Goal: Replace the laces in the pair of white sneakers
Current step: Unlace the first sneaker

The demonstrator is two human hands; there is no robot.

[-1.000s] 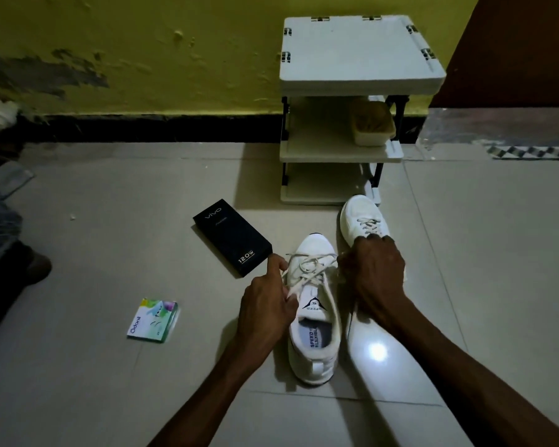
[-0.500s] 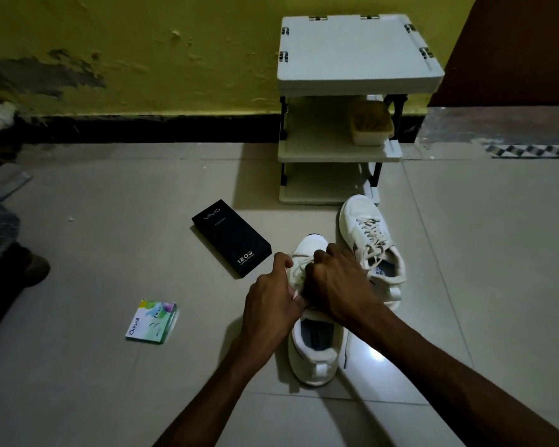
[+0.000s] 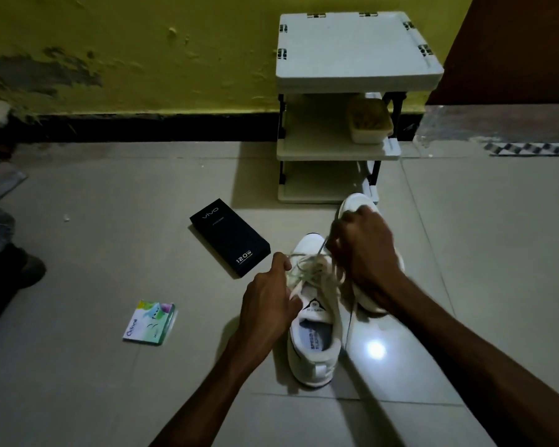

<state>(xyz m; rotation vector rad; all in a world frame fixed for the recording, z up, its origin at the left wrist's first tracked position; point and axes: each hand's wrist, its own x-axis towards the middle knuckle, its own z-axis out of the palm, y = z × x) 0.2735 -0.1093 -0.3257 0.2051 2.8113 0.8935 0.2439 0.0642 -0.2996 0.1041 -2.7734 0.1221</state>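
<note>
Sneakers (image 3: 313,343) rest on tiled floor (image 3: 110,382) before yellow wall (image 3: 149,37).

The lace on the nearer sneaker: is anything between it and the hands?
Nothing visible does. The left hand pinches the lace at the left side of the sneaker, and the right hand holds a strand above the toe.

Glossy floor tiles (image 3: 465,285), matt sneaker (image 3: 313,359), perhaps synthetic

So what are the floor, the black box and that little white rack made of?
Floor: glazed tile, likely ceramic; it mirrors a light spot and shows grout lines. Black box: probably matte cardboard, with printed lettering. Rack: shelves look like smooth moulded white plastic; the dark posts are unclear.
</note>
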